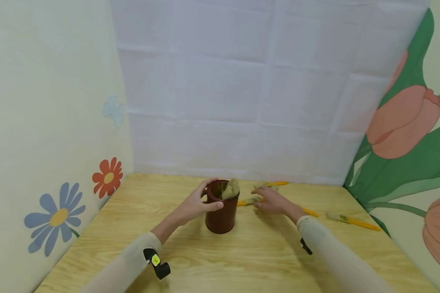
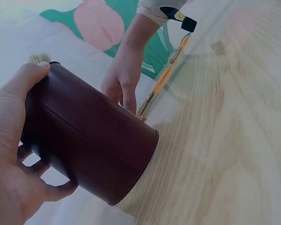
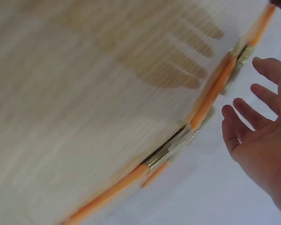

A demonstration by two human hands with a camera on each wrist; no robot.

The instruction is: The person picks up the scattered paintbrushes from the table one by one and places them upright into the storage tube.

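Note:
A dark brown cylindrical holder (image 1: 221,219) stands upright on the table. My left hand (image 1: 195,206) grips it from the left, with the thumb over the near rim and the other fingers around the side. A paintbrush (image 1: 231,189) sticks out of the holder, pale bristles up. To the right, my right hand (image 1: 273,202) reaches out palm down with loosely spread fingers and nothing in its grasp. Close by it lies a paintbrush (image 1: 250,201) with an orange handle. In the right wrist view, the fingers hover beside several orange-handled brushes (image 3: 213,96).
Behind the right hand lies another orange-handled paintbrush (image 1: 278,183). Further right rests a paintbrush (image 1: 363,224) with its bristles toward the left. The wood-grain table (image 1: 220,260) ends at a white back sheet (image 1: 220,101), with flower-printed walls on both sides.

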